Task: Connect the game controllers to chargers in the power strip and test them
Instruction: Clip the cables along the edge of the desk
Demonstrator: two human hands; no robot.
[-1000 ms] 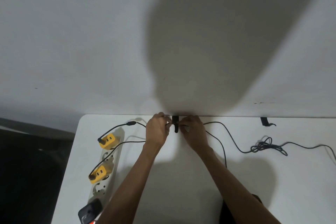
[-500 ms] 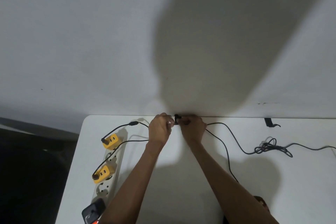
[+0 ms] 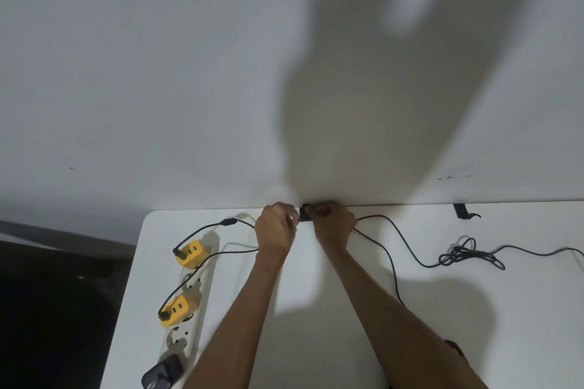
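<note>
black small object (image 3: 304, 212) at table (image 3: 316, 309) far edge, left hand (image 3: 277, 230) fingers apparently pinching cable end, right hand (image 3: 331, 224) clenched around it

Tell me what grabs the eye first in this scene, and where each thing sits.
Both hands meet at the table's far edge against the wall: the left hand and right hand pinch a small black object between them. On the left, two yellow chargers stand out in a white power strip, each with a black cable running toward the hands. A tangled black cable lies on the table to the right.
</note>
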